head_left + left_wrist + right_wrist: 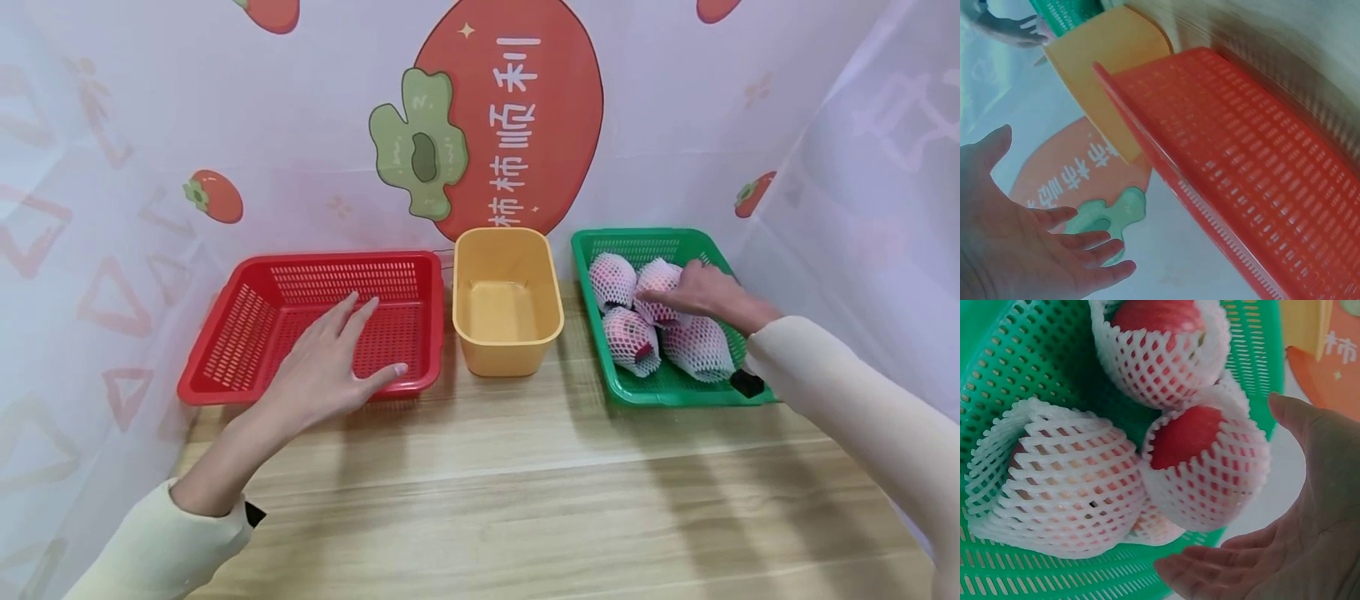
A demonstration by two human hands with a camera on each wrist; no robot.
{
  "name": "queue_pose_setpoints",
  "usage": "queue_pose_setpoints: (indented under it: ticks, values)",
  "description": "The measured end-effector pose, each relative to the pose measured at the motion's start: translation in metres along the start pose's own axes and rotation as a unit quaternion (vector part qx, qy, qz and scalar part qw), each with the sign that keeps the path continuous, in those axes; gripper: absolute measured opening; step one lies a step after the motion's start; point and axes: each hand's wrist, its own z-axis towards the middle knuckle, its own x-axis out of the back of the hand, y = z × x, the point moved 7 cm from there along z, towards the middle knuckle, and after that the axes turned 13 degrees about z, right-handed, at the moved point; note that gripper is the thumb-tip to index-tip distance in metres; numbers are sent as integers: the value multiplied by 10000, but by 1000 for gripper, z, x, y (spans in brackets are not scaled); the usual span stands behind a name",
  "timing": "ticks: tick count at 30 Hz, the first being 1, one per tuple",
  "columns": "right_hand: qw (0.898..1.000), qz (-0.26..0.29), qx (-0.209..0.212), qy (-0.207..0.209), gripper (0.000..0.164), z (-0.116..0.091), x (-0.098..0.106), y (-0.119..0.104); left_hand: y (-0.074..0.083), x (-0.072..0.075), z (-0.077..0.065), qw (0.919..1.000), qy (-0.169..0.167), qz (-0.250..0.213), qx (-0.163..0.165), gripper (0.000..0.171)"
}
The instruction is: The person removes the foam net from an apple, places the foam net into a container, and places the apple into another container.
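My right hand (708, 296) reaches over the green basket (675, 400), close to red fruits that look like apples, each in a white foam net. In the right wrist view its thumb and fingers are spread beside the nearest netted fruit (1210, 469), with a gap showing between; another netted fruit (1072, 487) lies farther left. Over the front of the red basket (337, 257), my left hand (322, 358) hovers with fingers extended and holds nothing. The left wrist view likewise shows its loose, spread fingers apart from the red basket's side.
Between the two baskets stands a yellow bin (506, 358) with nothing visible in it. All three containers sit along the back of a wooden table (480, 500). A printed curtain (315, 150) hangs behind them and continues along both sides.
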Motion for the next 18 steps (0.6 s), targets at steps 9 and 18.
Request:
queue_pose_setpoints:
  ticks: [9, 18]
  values:
    - [9995, 38, -262, -171, 76, 12, -17, 6, 27, -3, -16, 9986, 93, -295, -429, 103]
    - [9995, 175, -89, 236, 77, 13, -12, 1, 53, -10, -31, 9945, 30, -766, -709, 97]
